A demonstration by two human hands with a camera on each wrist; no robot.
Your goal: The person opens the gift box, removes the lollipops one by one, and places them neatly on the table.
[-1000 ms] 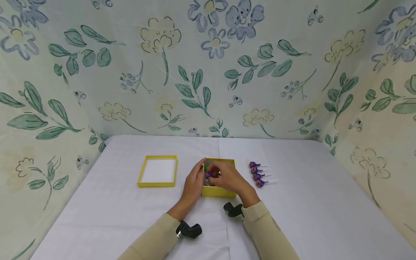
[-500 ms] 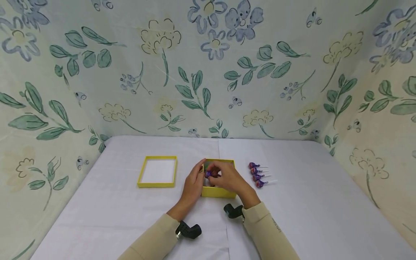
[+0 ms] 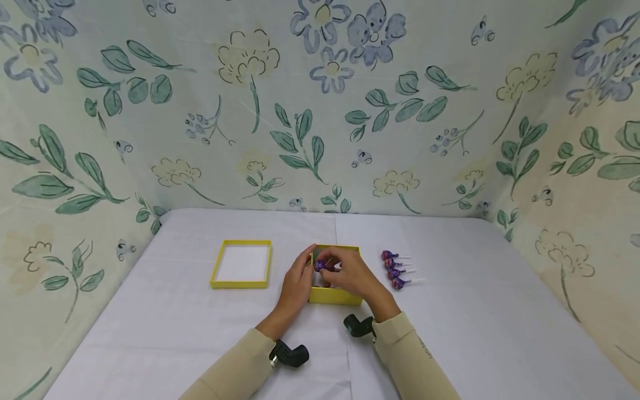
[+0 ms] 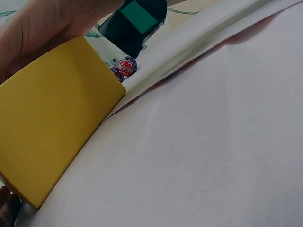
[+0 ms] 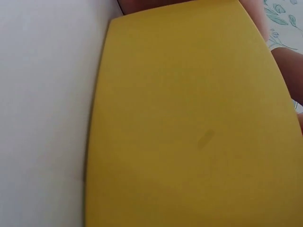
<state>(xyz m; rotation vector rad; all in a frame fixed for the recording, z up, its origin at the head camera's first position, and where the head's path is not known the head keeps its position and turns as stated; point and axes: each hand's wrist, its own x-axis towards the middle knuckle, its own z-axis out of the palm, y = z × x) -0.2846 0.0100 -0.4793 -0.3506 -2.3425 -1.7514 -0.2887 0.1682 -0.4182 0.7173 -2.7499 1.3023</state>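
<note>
In the head view, a lidless yellow box (image 3: 335,296) stands on the table. My left hand (image 3: 298,286) rests along its left wall with the fingers extended, the tips near the far left corner. My right hand (image 3: 350,270) reaches in over the open top and pinches a purple-wrapped lollipop (image 3: 319,266) between thumb and fingers. The lollipop's head points left, near the left wall; the hand covers much of the box's inside. The left wrist view shows the box's near wall (image 4: 57,123), with the right hand (image 4: 52,23) above it. The right wrist view is mostly filled by a yellow wall (image 5: 189,113).
The shallow yellow-edged lid (image 3: 241,285) lies to the left, its white inside facing up. Several wrapped lollipops (image 3: 395,273) lie in a column right of the box, white sticks pointing right. A white cloth (image 3: 150,328) covers the table; a floral curtain (image 3: 280,83) hangs behind.
My right hand keeps its pinch on the lollipop, whose head has risen very slightly inside the box opening. My left hand stays against the box wall; the lid and the lollipop column lie unchanged.
</note>
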